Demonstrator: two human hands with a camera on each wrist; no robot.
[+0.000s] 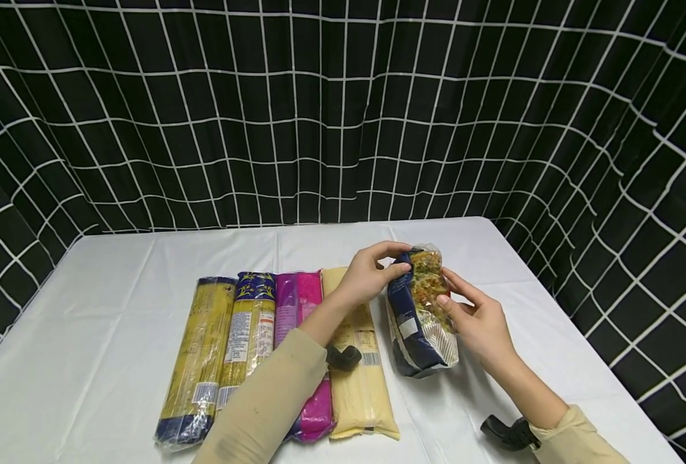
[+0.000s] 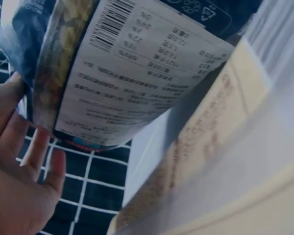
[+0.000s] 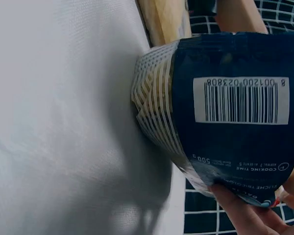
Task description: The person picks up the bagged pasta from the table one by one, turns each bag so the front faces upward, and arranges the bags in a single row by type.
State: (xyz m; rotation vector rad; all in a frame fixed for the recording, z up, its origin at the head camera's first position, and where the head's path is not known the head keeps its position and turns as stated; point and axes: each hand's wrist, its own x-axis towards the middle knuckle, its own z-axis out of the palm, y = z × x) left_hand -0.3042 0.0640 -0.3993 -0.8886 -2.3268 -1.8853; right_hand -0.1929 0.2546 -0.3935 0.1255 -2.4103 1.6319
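A dark blue bag of tricolour pasta (image 1: 415, 316) with a clear window stands upright on the right part of the white table, tipped slightly. My left hand (image 1: 369, 274) pinches its upper left edge between thumb and fingers. On the opposite side, my right hand (image 1: 482, 322) grips the bag with the thumb on the front and the fingers behind. The left wrist view shows a white printed label with a barcode (image 2: 111, 24) on one side of the bag. Another barcode (image 3: 241, 100) and "500 g" show in the right wrist view.
Left of the bag, several long packs lie side by side: a yellow spaghetti pack (image 1: 198, 348), one with a blue patterned top (image 1: 256, 287), a magenta pack (image 1: 316, 412) and a cream pack (image 1: 363, 399). My left forearm crosses over them. A black gridded curtain (image 1: 320, 116) surrounds the white table (image 1: 88, 335).
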